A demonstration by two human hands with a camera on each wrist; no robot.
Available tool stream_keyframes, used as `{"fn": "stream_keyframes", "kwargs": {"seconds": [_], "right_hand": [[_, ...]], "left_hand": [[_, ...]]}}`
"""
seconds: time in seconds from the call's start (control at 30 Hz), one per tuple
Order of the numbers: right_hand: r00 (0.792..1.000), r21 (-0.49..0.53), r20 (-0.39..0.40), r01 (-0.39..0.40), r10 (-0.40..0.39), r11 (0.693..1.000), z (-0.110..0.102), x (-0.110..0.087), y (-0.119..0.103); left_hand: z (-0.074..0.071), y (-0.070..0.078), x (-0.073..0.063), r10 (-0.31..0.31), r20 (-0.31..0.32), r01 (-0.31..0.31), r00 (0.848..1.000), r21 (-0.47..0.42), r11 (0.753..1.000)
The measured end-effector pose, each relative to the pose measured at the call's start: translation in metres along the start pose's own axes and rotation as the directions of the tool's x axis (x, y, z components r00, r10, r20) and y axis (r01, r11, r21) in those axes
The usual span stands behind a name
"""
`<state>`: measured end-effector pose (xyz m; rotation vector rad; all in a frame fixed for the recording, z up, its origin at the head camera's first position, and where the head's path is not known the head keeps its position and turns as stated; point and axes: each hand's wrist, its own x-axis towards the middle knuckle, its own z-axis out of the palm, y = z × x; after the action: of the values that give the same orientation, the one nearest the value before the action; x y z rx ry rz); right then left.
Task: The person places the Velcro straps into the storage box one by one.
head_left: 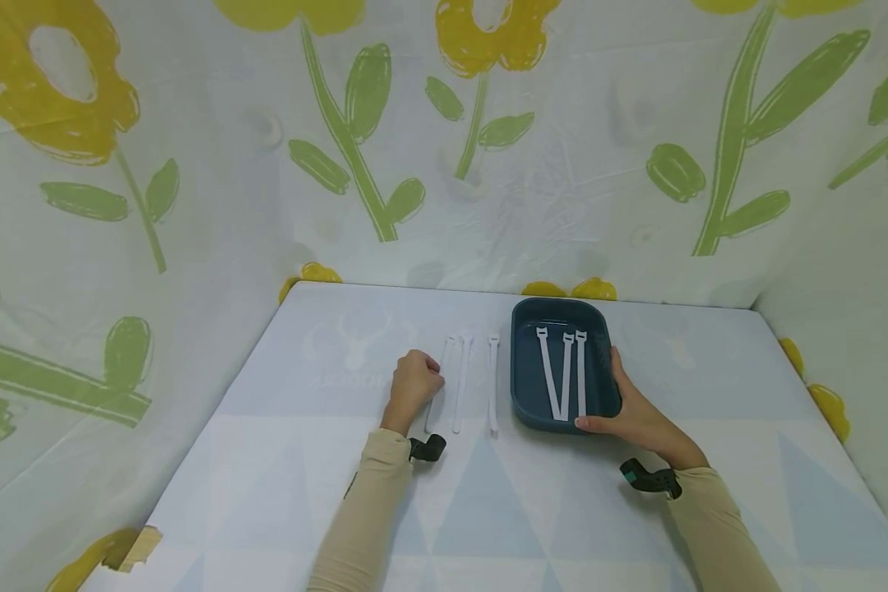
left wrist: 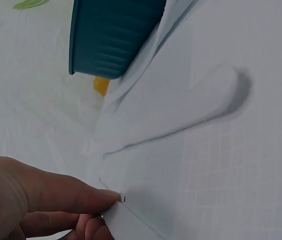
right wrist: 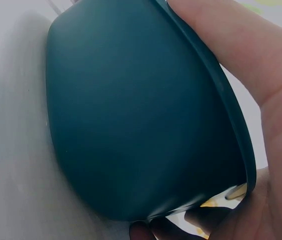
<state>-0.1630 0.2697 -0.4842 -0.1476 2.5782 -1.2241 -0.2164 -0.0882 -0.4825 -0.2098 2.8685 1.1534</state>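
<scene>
My left hand (head_left: pixel 414 382) pinches a white cable strap (left wrist: pixel 136 222) between thumb and fingertips, over the table left of the other straps. Just to its right lie two more white straps, a nearer strap (head_left: pixel 462 386) and a farther strap (head_left: pixel 493 382), roughly parallel, heads pointing away. With thumb at the near rim and fingers around the right side, my right hand (head_left: pixel 636 415) grips a dark teal tray (right wrist: pixel 141 110). Inside the tray are three white straps, including a left one (head_left: pixel 548 370) lying at a slant; their lower ends come together near the front wall.
A pale cloth with blue triangles covers the table (head_left: pixel 481 510). Behind and at both sides rises a white curtain (head_left: pixel 562 222) printed with yellow flowers. A piece of tan tape (head_left: pixel 142 549) sticks to the left table edge. Both wrists wear a black camera mount (head_left: pixel 427 448).
</scene>
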Motion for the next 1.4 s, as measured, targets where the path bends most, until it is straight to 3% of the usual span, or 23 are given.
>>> {"fn": "stream_keyframes", "kwargs": {"seconds": [0.33,0.5,0.67,1.13,1.4], "right_hand": [[1.000,-0.006,-0.002,-0.009,0.009,1.000,0.001,-0.001,-0.002],[1.000,-0.025,-0.001,-0.015,0.015,1.000,0.002,-0.002,-0.004],[1.000,-0.032,0.002,-0.023,0.024,0.999,0.002,-0.001,-0.005],[1.000,-0.005,-0.004,-0.030,0.030,1.000,0.001,0.001,-0.002],[0.999,-0.018,-0.005,-0.034,0.034,0.999,0.001,0.002,-0.003]], "left_hand": [[-0.002,-0.002,-0.001,0.044,0.003,-0.044,0.999,-0.029,0.999],[-0.008,-0.008,0.003,0.000,0.047,0.006,0.999,-0.126,0.992],[-0.015,-0.013,0.007,-0.031,0.083,0.049,0.996,-0.237,0.970],[-0.024,-0.014,0.015,-0.017,0.159,0.086,0.987,-0.442,0.893],[-0.025,-0.013,0.015,-0.009,0.179,0.101,0.984,-0.513,0.852]]}}
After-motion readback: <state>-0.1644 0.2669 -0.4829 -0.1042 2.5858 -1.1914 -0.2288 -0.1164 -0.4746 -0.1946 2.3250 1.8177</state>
